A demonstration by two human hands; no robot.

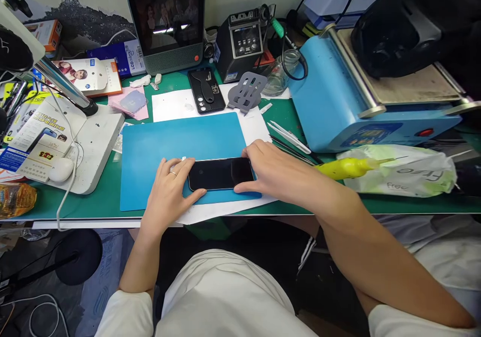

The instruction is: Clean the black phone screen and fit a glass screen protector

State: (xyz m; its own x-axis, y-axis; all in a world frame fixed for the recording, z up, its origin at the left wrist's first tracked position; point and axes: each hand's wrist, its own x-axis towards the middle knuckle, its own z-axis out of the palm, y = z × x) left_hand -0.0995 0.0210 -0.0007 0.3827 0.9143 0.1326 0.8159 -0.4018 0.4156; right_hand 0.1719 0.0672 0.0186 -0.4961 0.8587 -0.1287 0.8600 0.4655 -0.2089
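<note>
A smartphone (220, 174) with a dark screen facing up lies sideways on a blue mat (180, 131). My left hand (173, 189) holds its left end, thumb along the near edge and fingers at the far corner; a ring is on one finger. At the opposite end, my right hand (268, 171) grips the phone between thumb and fingers. White paper (210, 214) sticks out from under the mat at the front. The phone's underside cannot be seen.
Behind the mat lie a black phone case (206, 90) and a grey stand (246, 92). Tweezers (289, 135) and a yellow bottle with a needle tip (347, 168) are to the right, before a blue machine (330, 96). A white lamp base (97, 146) stands left.
</note>
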